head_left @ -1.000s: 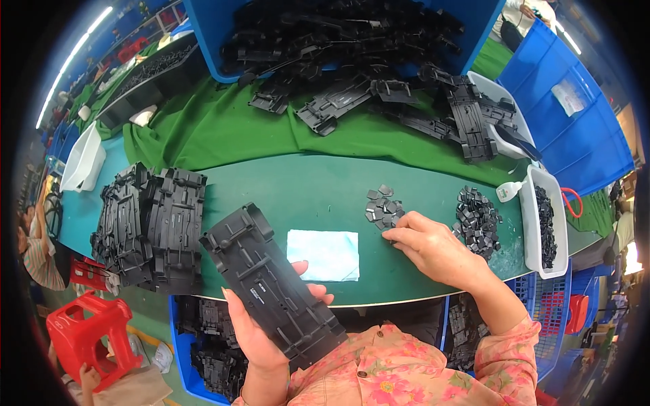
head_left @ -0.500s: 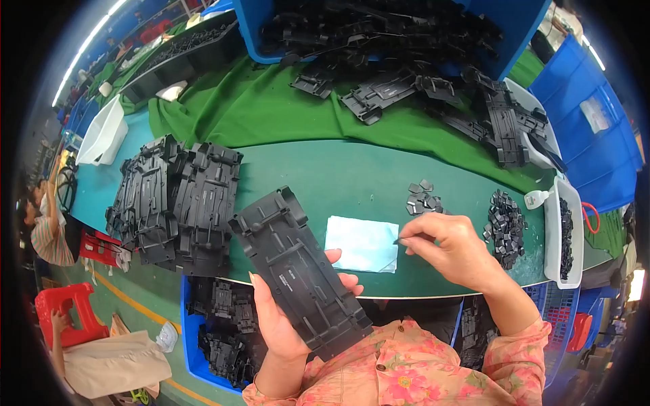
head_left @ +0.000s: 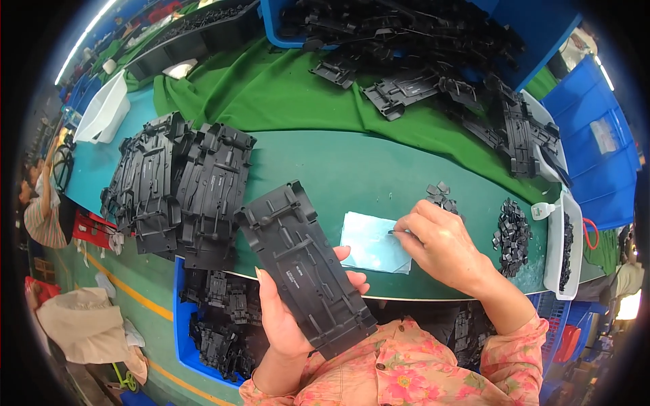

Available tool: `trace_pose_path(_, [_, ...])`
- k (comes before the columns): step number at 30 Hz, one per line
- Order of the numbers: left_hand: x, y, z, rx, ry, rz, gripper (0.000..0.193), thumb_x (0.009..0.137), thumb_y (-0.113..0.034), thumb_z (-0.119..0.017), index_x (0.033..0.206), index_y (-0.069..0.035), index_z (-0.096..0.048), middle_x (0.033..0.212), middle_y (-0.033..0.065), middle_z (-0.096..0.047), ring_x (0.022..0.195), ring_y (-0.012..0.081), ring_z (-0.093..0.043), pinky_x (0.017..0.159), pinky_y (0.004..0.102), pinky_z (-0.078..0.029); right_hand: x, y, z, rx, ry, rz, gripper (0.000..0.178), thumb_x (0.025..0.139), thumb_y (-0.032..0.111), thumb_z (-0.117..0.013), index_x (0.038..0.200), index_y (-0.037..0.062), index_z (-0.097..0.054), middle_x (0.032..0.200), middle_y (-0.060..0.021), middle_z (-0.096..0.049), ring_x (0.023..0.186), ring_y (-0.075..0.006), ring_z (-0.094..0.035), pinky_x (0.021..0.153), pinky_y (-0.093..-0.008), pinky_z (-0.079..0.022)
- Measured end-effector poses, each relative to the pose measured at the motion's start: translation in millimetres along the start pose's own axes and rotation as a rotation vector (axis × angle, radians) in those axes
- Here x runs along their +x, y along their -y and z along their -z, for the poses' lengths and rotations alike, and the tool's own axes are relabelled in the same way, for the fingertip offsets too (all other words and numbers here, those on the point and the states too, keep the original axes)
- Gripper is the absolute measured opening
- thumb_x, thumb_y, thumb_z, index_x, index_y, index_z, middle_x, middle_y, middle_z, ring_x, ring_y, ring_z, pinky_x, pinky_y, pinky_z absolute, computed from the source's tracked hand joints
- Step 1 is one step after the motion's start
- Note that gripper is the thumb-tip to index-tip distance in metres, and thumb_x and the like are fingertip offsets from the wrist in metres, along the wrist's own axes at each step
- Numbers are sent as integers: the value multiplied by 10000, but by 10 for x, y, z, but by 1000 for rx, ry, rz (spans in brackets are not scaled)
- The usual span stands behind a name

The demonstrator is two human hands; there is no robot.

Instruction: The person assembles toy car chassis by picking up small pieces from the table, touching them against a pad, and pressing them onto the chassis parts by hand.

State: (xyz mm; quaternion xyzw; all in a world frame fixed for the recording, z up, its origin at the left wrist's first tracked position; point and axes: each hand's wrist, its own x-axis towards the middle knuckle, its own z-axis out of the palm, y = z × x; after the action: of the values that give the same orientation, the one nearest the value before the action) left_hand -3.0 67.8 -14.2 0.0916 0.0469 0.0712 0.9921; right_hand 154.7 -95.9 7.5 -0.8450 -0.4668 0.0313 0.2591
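Left hand (head_left: 283,318): clasping panel (head_left: 306,274). Right hand (head_left: 441,247): pinching chip (head_left: 391,233) over sheet (head_left: 369,245), partly hiding loose chips (head_left: 441,191). Stacked panels (head_left: 215,186) lying left.

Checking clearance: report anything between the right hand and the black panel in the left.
Only fingertips of the left hand, past the right edge of the black panel; the pale blue sheet between lies flat.

Pink flowers (head_left: 405,383) and dark buttons (head_left: 381,366) dot the peach shirt (head_left: 440,365).
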Motion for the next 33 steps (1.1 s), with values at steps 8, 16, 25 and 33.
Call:
trace_pose_path(8, [16, -14, 16, 40, 20, -20, 920, 900, -689, -140, 1357, 93, -304, 1188, 270, -547, 1038, 344, -598, 899, 437, -496, -115, -36, 63, -247, 22, 373, 209, 650, 72, -605, 851, 18, -589, 758, -68, -498, 698, -232, -541, 598, -339, -454])
trace_pose_path(16, [66, 28, -51, 236, -57, -21, 814, 936, -628, -149, 1354, 46, -330, 1339, 214, -437, 1056, 333, -584, 894, 462, -497, -177, 18, 167, 658, -83, -404, 58, 812, 35, -662, 836, -8, -630, 684, -9, -537, 595, -104, -506, 539, -234, -405])
trace_pose_path(25, [116, 168, -166, 273, -101, -30, 767, 943, -616, -198, 1357, 15, -335, 1295, 195, -475, 1049, 323, -584, 886, 455, -501, -392, -36, 231, 1331, -121, -669, 77, 827, 41, -659, 857, -6, -605, 702, 14, -532, 562, -46, -427, 496, -212, -324])
trace_pose_path(33, [276, 393, -227, 406, -111, 7, 764, 947, -610, -161, 1356, 8, -350, 1295, 209, -478, 1048, 329, -586, 863, 472, -524, -699, 370, 154, 336, -364, 493, 291, 596, -37, -708, 877, 11, -648, 594, -8, -493, 464, -142, -453, 413, -273, -331])
